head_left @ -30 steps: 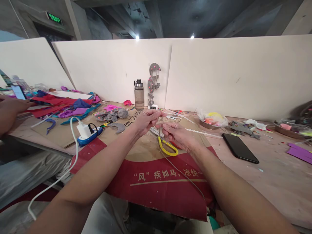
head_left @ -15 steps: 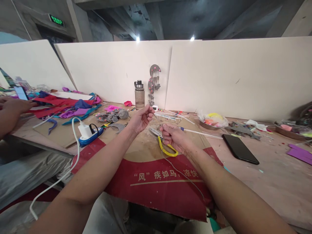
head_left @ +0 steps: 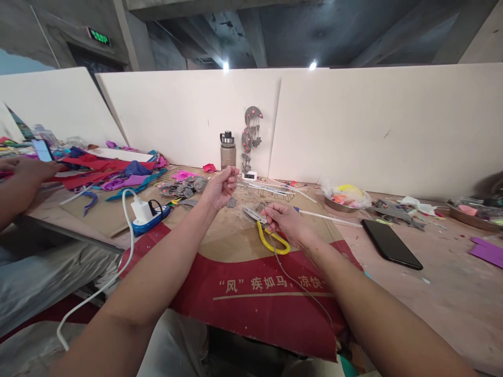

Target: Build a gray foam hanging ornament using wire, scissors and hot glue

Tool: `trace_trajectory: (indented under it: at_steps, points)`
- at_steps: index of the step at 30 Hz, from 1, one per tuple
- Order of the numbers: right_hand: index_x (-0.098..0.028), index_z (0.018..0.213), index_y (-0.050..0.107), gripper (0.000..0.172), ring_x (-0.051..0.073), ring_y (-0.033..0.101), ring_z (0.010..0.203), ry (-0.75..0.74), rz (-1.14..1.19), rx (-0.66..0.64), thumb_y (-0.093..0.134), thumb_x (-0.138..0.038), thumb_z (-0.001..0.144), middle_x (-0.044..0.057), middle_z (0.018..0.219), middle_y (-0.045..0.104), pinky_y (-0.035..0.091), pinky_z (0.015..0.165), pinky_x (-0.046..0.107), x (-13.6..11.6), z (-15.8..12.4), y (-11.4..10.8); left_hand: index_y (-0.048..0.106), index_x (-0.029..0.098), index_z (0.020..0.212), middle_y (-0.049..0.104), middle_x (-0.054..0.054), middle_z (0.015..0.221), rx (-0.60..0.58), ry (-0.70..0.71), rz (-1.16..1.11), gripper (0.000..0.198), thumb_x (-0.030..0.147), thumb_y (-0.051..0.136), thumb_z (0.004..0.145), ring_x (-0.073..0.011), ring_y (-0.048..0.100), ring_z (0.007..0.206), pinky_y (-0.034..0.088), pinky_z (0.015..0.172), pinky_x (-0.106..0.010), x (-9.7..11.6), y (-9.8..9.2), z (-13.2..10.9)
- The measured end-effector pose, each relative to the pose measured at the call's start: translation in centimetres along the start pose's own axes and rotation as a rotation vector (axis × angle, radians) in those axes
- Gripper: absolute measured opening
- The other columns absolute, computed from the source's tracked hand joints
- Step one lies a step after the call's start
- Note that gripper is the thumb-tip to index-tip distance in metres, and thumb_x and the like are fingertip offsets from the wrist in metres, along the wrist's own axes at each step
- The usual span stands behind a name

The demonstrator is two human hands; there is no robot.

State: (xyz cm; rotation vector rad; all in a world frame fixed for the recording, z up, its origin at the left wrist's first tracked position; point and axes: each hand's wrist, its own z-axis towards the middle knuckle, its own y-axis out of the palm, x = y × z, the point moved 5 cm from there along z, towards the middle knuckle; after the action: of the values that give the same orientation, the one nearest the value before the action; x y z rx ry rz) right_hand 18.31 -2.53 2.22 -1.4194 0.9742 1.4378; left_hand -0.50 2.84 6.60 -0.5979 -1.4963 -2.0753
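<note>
A thin grey yarn (head_left: 251,193) runs taut between my two hands above the cardboard. My left hand (head_left: 220,188) pinches one part of it between thumb and fingertips. Lower and to the right, my right hand (head_left: 283,217) is closed on the yarn too, and its loose tail trails down over the red print. Scissors (head_left: 271,242) with yellow handles lie on the cardboard (head_left: 236,243), partly covered by my right hand. Left of my left hand sit grey felt pieces with pink dots (head_left: 178,187) and a ball of grey yarn (head_left: 200,183).
A bottle (head_left: 228,152) and a grey moon-shaped hanging ornament (head_left: 253,125) stand at the white board. To the right lie a black phone (head_left: 391,243) and a bowl (head_left: 341,206). At left are a blue power strip (head_left: 151,223) and another person's hand (head_left: 33,173) near colourful cloth (head_left: 98,167).
My left hand has shifted slightly left, away from my right hand, and a longer stretch of yarn shows between them. The view has moved a little.
</note>
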Motion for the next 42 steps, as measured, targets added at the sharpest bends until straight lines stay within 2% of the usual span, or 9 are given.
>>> trace_trajectory:
  at_steps: [4,8,16,26,30,33,36,39,42]
  points:
    - [-0.016,0.076,0.064,0.030,0.004,0.029,0.044,0.021,0.106,-0.068,0.073,-0.043,0.067,-0.007,0.052,0.043,0.021,0.041,0.019,-0.1,-0.1,0.4,0.062,0.010,0.081,0.066,-0.004,0.080,0.014,-0.009,-0.019,0.007,0.009,0.059,0.087,0.0011,0.050,0.050,0.036,0.041,-0.007,0.2,0.2,-0.2]
    - [-0.015,0.074,0.063,0.028,0.003,0.026,0.043,0.066,0.125,-0.069,0.076,-0.037,0.064,-0.006,0.053,0.045,0.013,0.039,0.019,-0.3,-0.2,0.2,0.062,0.010,0.080,0.066,-0.003,0.080,0.032,-0.009,-0.035,0.006,0.007,0.060,0.085,0.0015,0.051,0.051,0.036,0.042,-0.007,0.2,0.2,-0.3]
    - [-0.017,0.067,0.061,0.016,0.003,0.028,0.037,0.105,-0.051,0.014,0.072,-0.028,0.067,-0.005,0.049,0.051,0.016,0.037,0.020,-0.4,-0.5,-0.1,0.062,0.010,0.082,0.066,-0.003,0.079,0.037,-0.029,-0.068,0.006,0.008,0.058,0.087,0.0017,0.050,0.050,0.034,0.040,-0.007,0.1,0.3,-0.4]
    - [-0.018,0.065,0.063,0.017,0.005,0.031,0.041,0.101,-0.204,-0.026,0.068,-0.034,0.069,-0.004,0.050,0.051,0.018,0.039,0.021,0.3,-0.3,0.1,0.060,0.011,0.082,0.066,-0.002,0.080,0.053,-0.029,-0.106,0.009,0.008,0.056,0.089,0.0033,0.046,0.046,0.029,0.035,-0.005,0.5,0.2,-0.3]
    - [-0.019,0.066,0.064,0.018,0.007,0.033,0.043,0.093,-0.270,-0.066,0.067,-0.036,0.071,-0.003,0.052,0.053,0.022,0.043,0.023,0.6,-0.2,0.2,0.060,0.011,0.083,0.065,-0.002,0.077,0.056,-0.035,-0.106,0.009,0.009,0.055,0.090,0.0036,0.047,0.046,0.031,0.036,-0.004,0.5,0.4,-0.4]
    - [-0.021,0.062,0.065,0.019,0.011,0.042,0.052,-0.023,-0.466,-0.079,0.068,-0.035,0.073,0.001,0.059,0.059,0.029,0.051,0.026,0.2,-0.1,0.1,0.061,0.011,0.083,0.064,-0.001,0.073,0.070,-0.036,-0.034,0.005,0.010,0.060,0.087,0.0030,0.047,0.044,0.032,0.036,-0.005,0.3,0.5,-0.5]
    - [-0.024,0.065,0.068,0.014,0.020,0.053,0.076,-0.234,-0.652,0.090,0.070,-0.034,0.075,0.005,0.078,0.066,0.036,0.065,0.030,-1.5,-0.3,-0.7,0.062,0.010,0.083,0.065,-0.002,0.070,0.040,-0.050,0.100,0.003,0.012,0.065,0.083,0.0015,0.047,0.043,0.029,0.033,-0.006,-0.1,0.9,-0.6]
    - [-0.024,0.077,0.069,0.014,0.024,0.053,0.097,-0.344,-0.594,0.251,0.064,-0.037,0.081,0.007,0.094,0.066,0.038,0.080,0.033,-3.0,-0.9,-1.6,0.064,0.010,0.085,0.067,-0.002,0.070,-0.020,-0.078,0.201,0.008,0.015,0.067,0.080,0.0008,0.045,0.039,0.024,0.030,-0.008,-0.6,1.5,-1.0]
    - [-0.023,0.093,0.068,0.023,0.022,0.053,0.100,-0.341,-0.379,0.259,0.056,-0.041,0.086,0.006,0.103,0.066,0.038,0.086,0.034,-3.4,-1.0,-1.6,0.064,0.010,0.085,0.069,-0.003,0.070,-0.045,-0.107,0.274,0.009,0.017,0.068,0.079,0.0012,0.040,0.035,0.019,0.028,-0.010,-1.2,2.0,-1.5]
